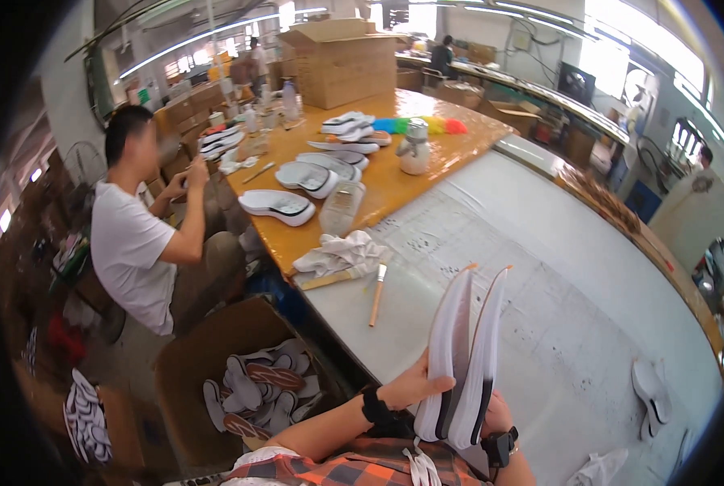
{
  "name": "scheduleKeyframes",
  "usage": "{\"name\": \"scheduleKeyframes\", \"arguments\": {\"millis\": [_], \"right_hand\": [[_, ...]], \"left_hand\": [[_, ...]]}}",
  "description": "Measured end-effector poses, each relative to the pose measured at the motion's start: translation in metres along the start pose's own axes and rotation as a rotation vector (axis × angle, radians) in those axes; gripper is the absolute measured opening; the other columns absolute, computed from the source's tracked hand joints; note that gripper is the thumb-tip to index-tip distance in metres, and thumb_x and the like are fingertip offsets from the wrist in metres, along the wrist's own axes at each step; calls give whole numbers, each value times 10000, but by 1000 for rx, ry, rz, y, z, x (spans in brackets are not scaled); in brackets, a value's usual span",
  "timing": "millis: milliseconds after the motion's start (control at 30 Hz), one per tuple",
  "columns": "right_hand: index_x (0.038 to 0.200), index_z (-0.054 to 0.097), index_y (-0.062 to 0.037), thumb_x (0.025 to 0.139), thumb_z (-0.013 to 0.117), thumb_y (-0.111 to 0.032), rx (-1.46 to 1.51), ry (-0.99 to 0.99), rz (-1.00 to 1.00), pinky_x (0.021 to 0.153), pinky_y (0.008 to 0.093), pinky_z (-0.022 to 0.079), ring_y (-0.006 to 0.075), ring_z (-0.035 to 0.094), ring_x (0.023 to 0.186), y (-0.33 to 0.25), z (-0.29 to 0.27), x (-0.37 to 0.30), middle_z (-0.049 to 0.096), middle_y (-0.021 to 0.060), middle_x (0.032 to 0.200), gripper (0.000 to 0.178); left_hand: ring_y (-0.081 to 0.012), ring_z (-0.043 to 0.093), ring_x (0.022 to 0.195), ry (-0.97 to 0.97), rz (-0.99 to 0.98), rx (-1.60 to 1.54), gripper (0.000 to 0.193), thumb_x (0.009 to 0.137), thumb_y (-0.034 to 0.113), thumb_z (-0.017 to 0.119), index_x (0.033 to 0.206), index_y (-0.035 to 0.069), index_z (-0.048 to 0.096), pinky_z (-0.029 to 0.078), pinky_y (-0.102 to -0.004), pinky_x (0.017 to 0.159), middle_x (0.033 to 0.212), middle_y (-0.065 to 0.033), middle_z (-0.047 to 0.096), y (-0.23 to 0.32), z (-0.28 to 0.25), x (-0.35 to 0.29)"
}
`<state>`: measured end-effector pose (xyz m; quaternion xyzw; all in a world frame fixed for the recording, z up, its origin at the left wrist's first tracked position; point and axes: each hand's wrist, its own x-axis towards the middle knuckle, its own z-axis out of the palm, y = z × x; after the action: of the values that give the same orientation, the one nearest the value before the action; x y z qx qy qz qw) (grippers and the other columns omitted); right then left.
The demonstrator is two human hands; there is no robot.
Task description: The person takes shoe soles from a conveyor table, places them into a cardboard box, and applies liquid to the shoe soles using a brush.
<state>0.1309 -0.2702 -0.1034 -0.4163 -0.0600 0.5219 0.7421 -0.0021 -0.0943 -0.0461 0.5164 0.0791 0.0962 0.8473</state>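
Note:
Two white shoe soles with dark strips along their heel ends stand on edge side by side, toes pointing up and away. My left hand point(414, 383) is closed on the left shoe sole point(440, 356), its thumb lying across the heel part. Partly hidden behind the right shoe sole point(482, 356), my right hand point(498, 415) wraps its outer side near the heel. Beyond my left hand, a brush point(378, 296) with a wooden handle lies on the pale tabletop point(532, 243). A crumpled white cloth point(341, 255) rests beside the brush.
Several soles point(277, 206) lie on the orange tabletop point(402, 182), near a clear jar point(343, 207) and a metal-topped bottle point(414, 147). A carton point(175, 364) of soles stands at lower left. A seated person point(139, 235) works at left. More soles point(651, 393) lie at right.

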Motion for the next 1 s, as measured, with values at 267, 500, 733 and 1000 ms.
{"name": "scheduleKeyframes", "arguments": {"millis": [267,500,733,1000], "right_hand": [[1246,412,18,864,539,-203,-130,-111,95,832,375,485,234,570,993,-3,1,4,540,144,1158,460],[1097,547,58,911,429,-178,189,-57,38,784,340,516,219,621,874,-5,-8,17,617,157,1010,323],[1187,478,16,871,499,-210,214,-376,91,852,325,470,178,579,987,-63,24,4,577,146,1102,390],[1377,300,-63,926,438,-329,-484,-94,-79,856,266,408,107,500,995,-91,52,-7,511,43,1147,542]], "left_hand": [[-207,235,1288,6,-33,355,880,855,291,588,1419,62,-48,230,-352,1055,1395,-117,237,12,8,15],[-170,474,1024,-161,-123,-157,738,936,321,451,1424,178,-84,379,-396,905,1299,-27,370,29,-3,30],[-169,398,1202,-136,-175,-295,628,937,246,449,1429,225,59,352,-380,977,1347,-43,353,26,-7,33],[-215,412,1204,-162,-148,-350,623,909,387,465,1392,133,166,356,-375,985,1371,-76,339,31,-7,38]]}}
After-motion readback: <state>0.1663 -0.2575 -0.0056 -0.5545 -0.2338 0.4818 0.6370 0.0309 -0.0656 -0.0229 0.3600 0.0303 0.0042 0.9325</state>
